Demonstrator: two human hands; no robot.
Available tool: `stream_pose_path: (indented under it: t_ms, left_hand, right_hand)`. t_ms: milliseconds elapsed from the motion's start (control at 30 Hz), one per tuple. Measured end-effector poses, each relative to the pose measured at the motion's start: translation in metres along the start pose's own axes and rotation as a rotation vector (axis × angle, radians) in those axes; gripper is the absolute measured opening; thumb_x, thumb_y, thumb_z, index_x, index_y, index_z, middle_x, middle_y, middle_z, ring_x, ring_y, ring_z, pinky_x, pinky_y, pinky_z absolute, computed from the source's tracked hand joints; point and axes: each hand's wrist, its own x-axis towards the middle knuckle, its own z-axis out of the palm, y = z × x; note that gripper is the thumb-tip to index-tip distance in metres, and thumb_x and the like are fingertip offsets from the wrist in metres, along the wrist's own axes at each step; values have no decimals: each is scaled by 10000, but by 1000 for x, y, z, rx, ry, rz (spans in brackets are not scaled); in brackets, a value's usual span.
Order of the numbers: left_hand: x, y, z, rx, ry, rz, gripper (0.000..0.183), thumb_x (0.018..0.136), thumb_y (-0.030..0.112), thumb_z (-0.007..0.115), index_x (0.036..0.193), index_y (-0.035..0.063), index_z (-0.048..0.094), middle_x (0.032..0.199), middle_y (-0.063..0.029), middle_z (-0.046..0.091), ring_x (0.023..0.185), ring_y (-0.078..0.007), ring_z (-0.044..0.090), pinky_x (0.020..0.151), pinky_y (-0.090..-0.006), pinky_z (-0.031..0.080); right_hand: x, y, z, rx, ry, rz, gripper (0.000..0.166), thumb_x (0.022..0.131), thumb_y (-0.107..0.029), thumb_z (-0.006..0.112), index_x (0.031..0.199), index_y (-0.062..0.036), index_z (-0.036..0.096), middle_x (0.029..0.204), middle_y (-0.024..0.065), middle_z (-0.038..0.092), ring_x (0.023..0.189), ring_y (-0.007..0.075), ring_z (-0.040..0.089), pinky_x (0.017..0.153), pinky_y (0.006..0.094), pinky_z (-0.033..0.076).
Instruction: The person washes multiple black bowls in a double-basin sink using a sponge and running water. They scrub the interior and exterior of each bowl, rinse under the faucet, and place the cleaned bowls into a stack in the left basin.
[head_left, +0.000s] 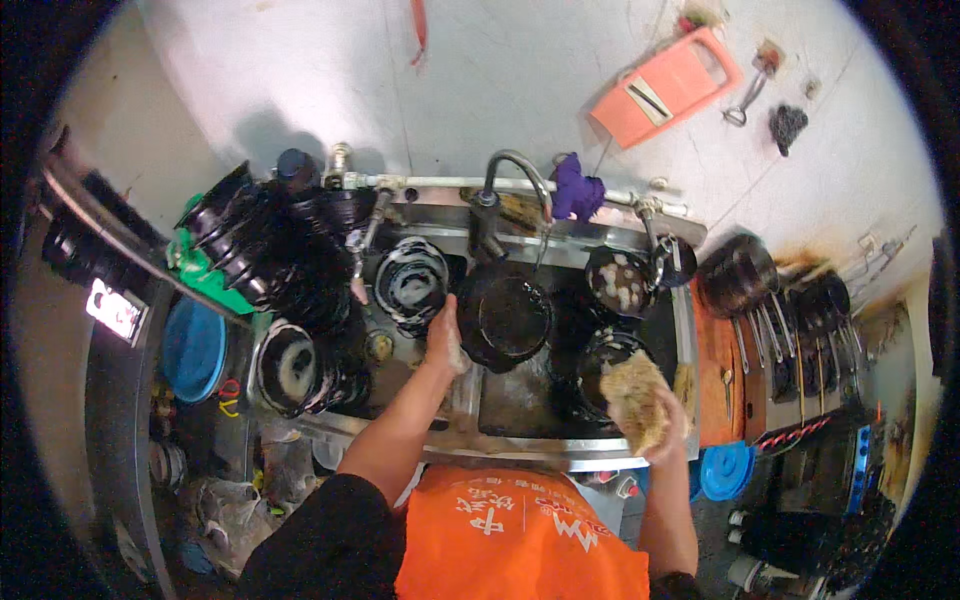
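My left hand (448, 337) grips the rim of a round black bowl (510, 311), held tilted under the curved metal faucet (525, 169). A pale, fibrous scrubbing pad (637, 397) is in my right hand (667, 427), over the right basin. Behind the pad, a black bowl (600, 360) is partly hidden. Another black bowl (619, 277) with pale foam or bits in it stands further back. On the left are a sudsy black bowl (412, 277) and another with whitish residue (296, 367).
Stacked black bowls (277, 247) crowd the sink's left end. Pans (739, 274) with long handles stand on the right, beside an orange-brown board (720, 367). A pipe (450, 182) with a purple cloth (577, 187) runs along the wall. The sink's metal front edge (510, 454) lies before me.
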Motion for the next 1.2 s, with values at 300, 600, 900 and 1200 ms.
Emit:
stream_pose_path:
  t_ms: [300,600,900,1200]
  left_hand:
    - [5,-23,-61,-157,-366,-294,506,1041,446,308,1305,125,597,1299,-84,622,1173,-289,590,1029,-456,450]
    - [-112,62,69,350,317,-52,811,830,662,610,1374,76,477,1345,-114,538,1236,-224,487,973,-422,417]
    - [-147,73,54,861,-69,693,906,720,128,708,1509,30,274,1425,-189,433,1311,-279,411,1100,-361,336]
    - [-153,125,88,289,-34,328,641,782,56,575,1393,81,384,997,-62,582,863,-199,576,778,-396,508]
  right_hand:
    - [111,94,91,-268,-346,186,354,997,-273,467,1256,-78,611,1237,91,649,1111,270,622,988,443,485]
    - [89,107,244,-1888,-473,-347,109,800,-122,647,823,-22,611,785,115,672,713,227,673,602,367,519]
    - [67,91,186,-2231,-891,-1177,451,770,-157,639,1219,-113,616,1239,136,597,1131,361,567,889,494,478]
    - [81,109,214,-2121,-878,-884,452,791,-145,599,1242,-157,574,1200,134,608,1103,344,589,907,485,472]
